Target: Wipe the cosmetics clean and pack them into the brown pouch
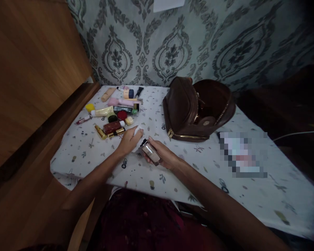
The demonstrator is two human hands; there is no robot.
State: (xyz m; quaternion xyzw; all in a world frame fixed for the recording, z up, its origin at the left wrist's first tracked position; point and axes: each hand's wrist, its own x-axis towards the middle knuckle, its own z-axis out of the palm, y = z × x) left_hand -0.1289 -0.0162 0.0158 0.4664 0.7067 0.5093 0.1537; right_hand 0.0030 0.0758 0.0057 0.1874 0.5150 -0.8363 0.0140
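My right hand (165,154) is wrapped round a flat rectangular bottle (152,154) with a beige face and a dark, shiny end. The bottle lies tilted above the front part of the cloth, its dark end toward my left hand. A crumpled white tissue (136,146) is held in my left hand (128,142), close beside the bottle. Beyond that hand lie a tube of dark red liquid (113,127) with a white cap and a gold lipstick tube (100,132). Some of my left fingers are hidden by the tissue.
Cosmetics, including a cream tube (103,111), a pink brush (124,102) and a small jar (128,93), lie at the back left. An unzipped brown leather bag (180,111) stands at the back right. A pixelated object (242,155) lies on the patterned tablecloth (196,167).
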